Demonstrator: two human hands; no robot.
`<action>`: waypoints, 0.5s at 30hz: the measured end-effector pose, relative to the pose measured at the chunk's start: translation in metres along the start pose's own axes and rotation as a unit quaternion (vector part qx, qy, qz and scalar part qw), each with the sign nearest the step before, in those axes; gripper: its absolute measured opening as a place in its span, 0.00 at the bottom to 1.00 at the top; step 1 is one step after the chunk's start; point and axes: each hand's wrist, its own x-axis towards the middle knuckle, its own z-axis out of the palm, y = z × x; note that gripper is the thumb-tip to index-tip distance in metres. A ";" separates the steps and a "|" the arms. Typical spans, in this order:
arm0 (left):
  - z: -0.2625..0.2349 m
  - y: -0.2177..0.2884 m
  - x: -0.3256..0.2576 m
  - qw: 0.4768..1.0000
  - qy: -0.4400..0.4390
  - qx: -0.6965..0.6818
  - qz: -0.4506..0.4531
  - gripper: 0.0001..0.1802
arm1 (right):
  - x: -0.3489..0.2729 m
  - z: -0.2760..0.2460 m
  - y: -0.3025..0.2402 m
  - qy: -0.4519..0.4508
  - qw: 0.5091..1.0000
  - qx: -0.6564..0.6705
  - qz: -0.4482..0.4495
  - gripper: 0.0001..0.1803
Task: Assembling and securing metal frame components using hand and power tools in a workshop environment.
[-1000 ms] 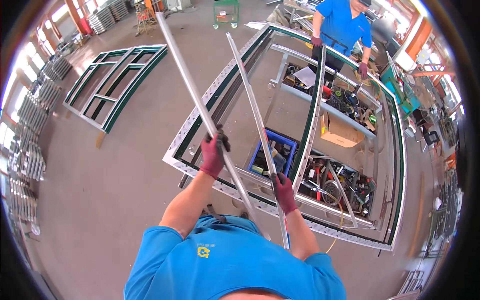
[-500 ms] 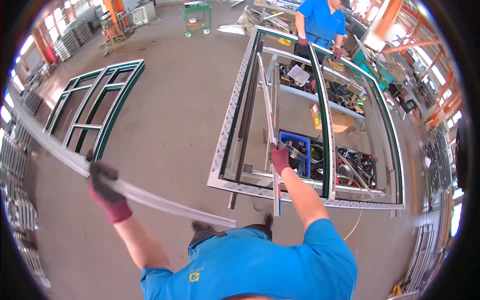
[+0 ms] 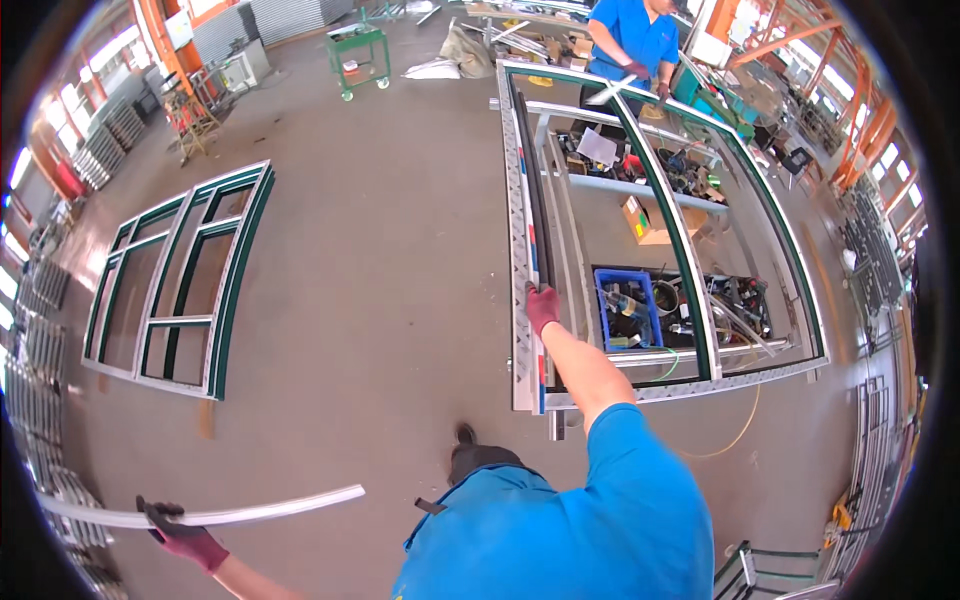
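My left hand (image 3: pixel 182 535), in a dark red glove, grips a long pale metal strip (image 3: pixel 250 510) low at the left, held out level over the floor. My right hand (image 3: pixel 542 306), gloved the same, rests on a dark and silver bar (image 3: pixel 533 215) lying along the left side of a large metal frame (image 3: pixel 517 210) set on a work stand. Whether its fingers close around the bar I cannot tell.
A green window frame (image 3: pixel 180 280) lies on the floor at the left. Inside the big frame sit a blue crate (image 3: pixel 625 308), a cardboard box (image 3: pixel 645 222) and tools. A person in blue (image 3: pixel 632 40) works at the far end. A green cart (image 3: pixel 358 60) stands behind.
My left hand has swung the pale strip away from the frame, out to the left and down low. My right hand has laid the second bar along the frame's left side.
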 end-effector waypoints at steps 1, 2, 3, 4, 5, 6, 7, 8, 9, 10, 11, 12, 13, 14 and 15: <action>0.000 -0.012 0.012 1.000 -0.007 0.000 0.000 0.24 | 0.011 0.003 0.003 0.015 0.999 -0.016 -0.030 0.24; 0.003 -0.024 0.025 1.000 0.008 0.028 0.001 0.23 | 0.017 0.005 0.009 0.018 0.999 -0.016 -0.023 0.24; 0.005 -0.036 0.037 0.998 0.027 0.057 0.004 0.22 | 0.024 0.011 0.010 0.039 0.998 -0.023 -0.037 0.23; 0.006 -0.052 0.051 0.999 0.028 0.045 -0.009 0.21 | 0.034 0.015 0.011 0.062 0.996 -0.030 -0.051 0.22; 0.002 -0.070 0.070 0.999 0.019 0.048 -0.009 0.21 | 0.043 0.016 0.011 0.063 0.997 -0.030 -0.046 0.22; -0.001 -0.086 0.085 0.998 0.009 0.054 -0.009 0.21 | 0.048 0.015 0.012 0.049 0.997 -0.021 -0.059 0.21; 0.006 -0.096 0.095 0.996 0.024 0.081 -0.009 0.19 | 0.052 0.016 0.007 0.036 0.997 -0.009 -0.070 0.21; 0.013 -0.106 0.104 0.993 0.038 0.108 -0.009 0.17 | 0.052 0.015 0.006 0.036 0.997 -0.007 -0.061 0.21; 0.004 -0.128 0.122 0.995 0.044 0.086 -0.006 0.15 | 0.055 0.016 -0.004 0.016 0.998 -0.003 -0.063 0.21; 0.019 -0.141 0.133 0.989 0.086 0.120 -0.034 0.13 | 0.058 0.012 -0.009 0.002 0.998 -0.002 -0.058 0.22; 0.028 -0.151 0.142 0.990 0.072 0.114 -0.035 0.13 | 0.061 0.009 -0.013 -0.006 0.998 -0.015 -0.054 0.21; 0.033 -0.159 0.147 0.991 0.063 0.111 -0.038 0.13 | 0.065 0.009 -0.015 -0.007 0.999 -0.016 -0.049 0.21; 0.047 -0.169 0.154 0.992 0.054 0.112 -0.037 0.13 | 0.070 0.011 -0.011 -0.008 0.999 0.007 -0.048 0.21; 0.062 -0.178 0.160 0.988 0.056 0.138 -0.046 0.12 | 0.074 0.014 -0.009 -0.009 0.998 0.030 -0.049 0.21; 0.078 -0.190 0.163 0.983 0.063 0.164 -0.055 0.12 | 0.081 0.015 -0.015 -0.061 0.997 0.048 -0.013 0.21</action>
